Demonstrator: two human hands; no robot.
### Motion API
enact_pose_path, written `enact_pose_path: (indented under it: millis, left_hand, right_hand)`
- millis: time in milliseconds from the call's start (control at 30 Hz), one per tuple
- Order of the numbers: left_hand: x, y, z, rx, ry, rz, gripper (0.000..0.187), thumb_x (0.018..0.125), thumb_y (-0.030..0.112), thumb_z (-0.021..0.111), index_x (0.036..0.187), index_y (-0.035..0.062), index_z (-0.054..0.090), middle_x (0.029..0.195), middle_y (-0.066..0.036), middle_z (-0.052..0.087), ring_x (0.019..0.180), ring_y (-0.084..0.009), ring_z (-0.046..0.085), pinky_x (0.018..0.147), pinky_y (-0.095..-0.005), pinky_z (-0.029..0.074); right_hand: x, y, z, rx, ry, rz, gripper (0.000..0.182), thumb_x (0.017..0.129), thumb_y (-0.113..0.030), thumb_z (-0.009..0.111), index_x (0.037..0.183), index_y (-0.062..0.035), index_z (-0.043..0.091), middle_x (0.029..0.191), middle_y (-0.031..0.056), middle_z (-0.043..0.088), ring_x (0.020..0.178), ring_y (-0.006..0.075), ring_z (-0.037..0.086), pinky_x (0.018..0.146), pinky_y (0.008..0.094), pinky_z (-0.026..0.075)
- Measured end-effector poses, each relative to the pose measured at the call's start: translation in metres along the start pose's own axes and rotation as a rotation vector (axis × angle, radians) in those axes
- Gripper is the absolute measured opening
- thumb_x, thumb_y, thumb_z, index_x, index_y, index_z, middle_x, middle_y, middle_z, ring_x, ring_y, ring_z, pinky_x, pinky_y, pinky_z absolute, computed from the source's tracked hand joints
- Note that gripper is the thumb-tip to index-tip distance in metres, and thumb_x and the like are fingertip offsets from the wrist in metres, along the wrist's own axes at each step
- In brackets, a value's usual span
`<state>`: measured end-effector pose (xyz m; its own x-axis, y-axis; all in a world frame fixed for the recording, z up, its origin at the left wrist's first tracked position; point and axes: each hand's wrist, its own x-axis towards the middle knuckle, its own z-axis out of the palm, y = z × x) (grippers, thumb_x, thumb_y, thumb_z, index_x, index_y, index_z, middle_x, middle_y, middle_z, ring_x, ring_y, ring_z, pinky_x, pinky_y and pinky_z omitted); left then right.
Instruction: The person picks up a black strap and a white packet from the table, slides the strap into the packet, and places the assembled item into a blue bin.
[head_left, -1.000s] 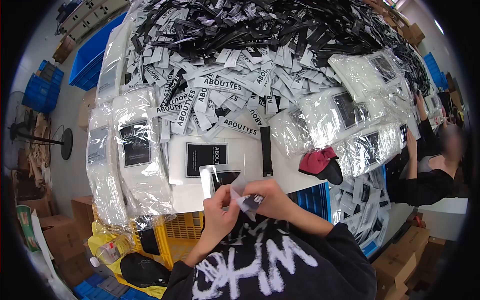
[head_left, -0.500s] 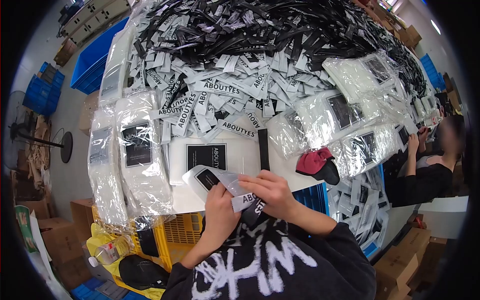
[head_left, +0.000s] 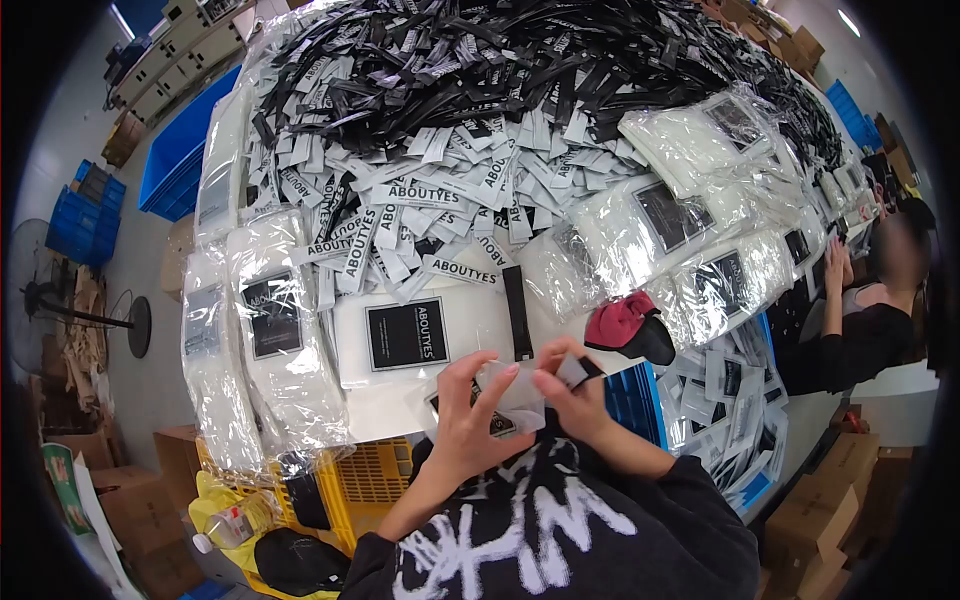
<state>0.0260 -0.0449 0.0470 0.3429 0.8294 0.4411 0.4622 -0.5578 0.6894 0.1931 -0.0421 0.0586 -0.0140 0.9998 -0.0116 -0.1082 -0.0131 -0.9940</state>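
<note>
My left hand (head_left: 466,418) grips a small translucent packet (head_left: 522,392) with a black printed label, just above my shirt. Beside it, my right hand (head_left: 575,405) has its thumb and fingers around a small black-and-grey strip (head_left: 578,372), close to the packet's right edge. Behind my hands, a white padded bundle with a black ABOUTYES label (head_left: 408,335) lies at the table's front. A narrow black strap (head_left: 517,312) stretches beside that bundle.
Piled black strips (head_left: 450,60) and white ABOUTYES labels (head_left: 425,193) cover the table's back. Plastic-wrapped bundles (head_left: 275,320) flank them. A red-and-black cloth item (head_left: 630,328) lies right. Below are a yellow crate (head_left: 375,470) and a blue bin (head_left: 635,395). Another person (head_left: 850,330) is far right.
The packet has moved right and turned between my hands. The printed white-and-black strip at my fingers no longer shows its lettering. My hands have shifted slightly right, and the view has tilted.
</note>
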Motion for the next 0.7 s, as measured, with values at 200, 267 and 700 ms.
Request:
enact_pose_path:
  millis: [200, 267, 700]
  left_hand:
    - [0.006, 0.002, 0.002, 0.107, -0.096, -0.106, 0.083, 0.055, 0.021, 0.086, 0.127, 0.0147, 0.047, 0.125, -0.016, 0.043, 0.111, -0.0357, 0.044, 0.093, -0.0455, 0.036]
    - [0.005, 0.003, 0.005, 0.097, -0.138, -0.14, 0.083, 0.056, 0.021, 0.086, 0.129, 0.0144, 0.046, 0.126, -0.016, 0.043, 0.111, -0.0356, 0.044, 0.094, -0.0454, 0.035]
    - [0.01, 0.011, -0.014, -0.21, 0.059, -0.242, 0.093, 0.059, 0.017, 0.086, 0.137, 0.0144, 0.037, 0.131, -0.021, 0.043, 0.116, -0.0354, 0.048, 0.091, -0.0448, 0.042]
  right_hand:
    - [0.01, 0.042, -0.04, -0.058, 0.14, 0.212, 0.02, 0.091, -0.013, 0.055, 0.076, -0.0035, 0.047, 0.071, 0.0014, 0.051, 0.062, 0.0083, 0.045, 0.056, 0.0262, 0.035]
    - [0.009, 0.035, -0.037, 0.381, 0.064, -0.049, 0.022, 0.094, -0.023, 0.05, 0.081, -0.0046, 0.046, 0.07, 0.003, 0.049, 0.064, 0.0112, 0.044, 0.059, 0.0291, 0.034]
    - [0.014, 0.0, -0.011, 0.304, -0.201, 0.224, 0.025, 0.09, -0.011, 0.061, 0.112, 0.0, 0.055, 0.112, 0.0115, 0.06, 0.104, 0.0195, 0.058, 0.089, 0.0302, 0.046]
